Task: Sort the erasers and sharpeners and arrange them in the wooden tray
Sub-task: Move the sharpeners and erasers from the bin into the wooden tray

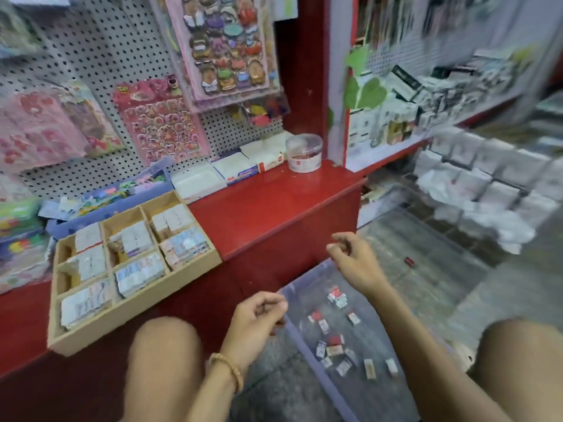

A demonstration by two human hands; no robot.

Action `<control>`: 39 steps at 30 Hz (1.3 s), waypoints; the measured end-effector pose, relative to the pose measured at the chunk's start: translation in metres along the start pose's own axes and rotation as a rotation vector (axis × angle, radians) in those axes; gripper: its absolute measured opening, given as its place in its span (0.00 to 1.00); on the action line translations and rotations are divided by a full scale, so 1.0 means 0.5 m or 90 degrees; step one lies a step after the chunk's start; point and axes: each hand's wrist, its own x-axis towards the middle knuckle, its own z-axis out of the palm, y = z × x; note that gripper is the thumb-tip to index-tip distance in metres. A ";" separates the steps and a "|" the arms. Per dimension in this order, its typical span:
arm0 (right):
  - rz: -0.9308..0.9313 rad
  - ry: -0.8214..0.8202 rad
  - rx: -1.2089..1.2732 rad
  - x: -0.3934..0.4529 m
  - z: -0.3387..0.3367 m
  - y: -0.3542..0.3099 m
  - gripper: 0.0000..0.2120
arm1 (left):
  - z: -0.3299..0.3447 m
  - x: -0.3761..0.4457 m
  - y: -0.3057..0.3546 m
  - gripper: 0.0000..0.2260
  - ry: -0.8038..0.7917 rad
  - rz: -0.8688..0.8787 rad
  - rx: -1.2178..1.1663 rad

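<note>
The wooden tray (128,312) sits on the red counter at the left, and its compartments are packed with rows of wrapped erasers (137,239). Several loose erasers and sharpeners (334,345) lie in a clear plastic bin (307,351) on the floor between my knees. My left hand (259,318) hovers at the bin's left rim with its fingers curled in; motion blur hides whether it holds anything. Above the bin's far end, my right hand (353,257) hangs with loosely curled fingers and nothing visible in it.
A small red item (409,261) lies on the floor to the right of the bin. White boxes (234,170) and a round clear tub (304,152) stand at the back of the counter (274,208). Sticker sheets hang on the pegboard behind.
</note>
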 end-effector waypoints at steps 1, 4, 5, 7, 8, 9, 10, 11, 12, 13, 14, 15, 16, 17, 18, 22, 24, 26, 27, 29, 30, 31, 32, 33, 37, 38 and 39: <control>0.033 0.017 0.013 -0.008 -0.011 0.032 0.10 | 0.023 0.002 -0.012 0.03 -0.015 -0.007 0.010; 0.123 0.070 0.032 -0.029 -0.025 0.134 0.10 | 0.092 0.016 -0.060 0.05 -0.051 -0.030 0.045; 0.151 0.089 0.036 -0.035 -0.024 0.166 0.12 | 0.114 0.024 -0.076 0.06 -0.061 -0.037 0.058; 0.203 0.106 0.054 -0.045 -0.010 0.227 0.14 | 0.153 0.040 -0.111 0.07 -0.082 -0.054 0.080; 0.225 0.109 0.060 -0.048 -0.003 0.252 0.15 | 0.169 0.052 -0.128 0.07 -0.091 -0.060 0.093; 0.249 0.109 0.062 -0.051 0.006 0.279 0.15 | 0.183 0.064 -0.146 0.07 -0.101 -0.065 0.112; 0.266 0.110 0.061 -0.053 0.014 0.302 0.16 | 0.193 0.081 -0.166 0.06 -0.114 -0.074 0.133; 0.285 0.108 0.051 -0.054 0.021 0.325 0.16 | 0.199 0.101 -0.183 0.05 -0.127 -0.084 0.158; 0.302 0.107 0.033 -0.057 0.029 0.348 0.15 | 0.204 0.123 -0.199 0.05 -0.139 -0.091 0.183; 0.315 0.112 0.009 -0.057 0.036 0.372 0.15 | 0.207 0.148 -0.215 0.06 -0.149 -0.091 0.214; 0.322 0.115 -0.014 -0.056 0.046 0.399 0.15 | 0.209 0.174 -0.231 0.07 -0.160 -0.085 0.252; 0.331 0.111 -0.028 -0.054 0.059 0.426 0.15 | 0.212 0.200 -0.246 0.07 -0.170 -0.078 0.290; 0.345 0.101 -0.030 -0.051 0.074 0.452 0.16 | 0.213 0.228 -0.261 0.07 -0.179 -0.069 0.328; 0.366 0.088 -0.025 -0.044 0.089 0.474 0.17 | 0.214 0.254 -0.275 0.06 -0.189 -0.053 0.370; 0.391 0.081 -0.022 -0.031 0.104 0.499 0.19 | 0.214 0.285 -0.294 0.04 -0.200 -0.030 0.424; 0.435 0.064 -0.037 0.022 0.158 0.587 0.22 | 0.199 0.396 -0.368 0.07 -0.277 0.059 0.632; 0.448 0.051 -0.044 0.043 0.179 0.629 0.21 | 0.191 0.424 -0.394 0.12 -0.292 0.078 0.694; 0.451 0.046 -0.058 0.064 0.195 0.666 0.21 | 0.186 0.432 -0.415 0.18 -0.272 0.118 0.760; 0.443 0.044 -0.071 0.074 0.203 0.683 0.21 | 0.186 0.430 -0.420 0.18 -0.246 0.135 0.787; 0.441 0.044 -0.088 0.094 0.223 0.708 0.23 | 0.191 0.426 -0.425 0.19 -0.192 0.123 0.801; 0.447 0.053 -0.083 0.106 0.235 0.716 0.24 | 0.195 0.426 -0.423 0.19 -0.168 0.109 0.795; 0.446 0.065 -0.071 0.121 0.251 0.726 0.25 | 0.198 0.427 -0.423 0.19 -0.147 0.105 0.791; 0.439 0.071 -0.059 0.138 0.268 0.732 0.27 | 0.198 0.426 -0.425 0.19 -0.130 0.112 0.791; 0.428 0.083 -0.038 0.156 0.287 0.737 0.28 | 0.198 0.426 -0.426 0.18 -0.118 0.127 0.792; 0.455 0.221 0.076 0.237 0.352 0.754 0.34 | 0.199 0.424 -0.429 0.13 -0.087 0.174 0.787; 0.478 0.269 0.112 0.254 0.360 0.759 0.36 | 0.199 0.424 -0.431 0.12 -0.082 0.179 0.788; 0.496 0.309 0.142 0.266 0.366 0.764 0.38 | 0.200 0.424 -0.431 0.12 -0.079 0.181 0.789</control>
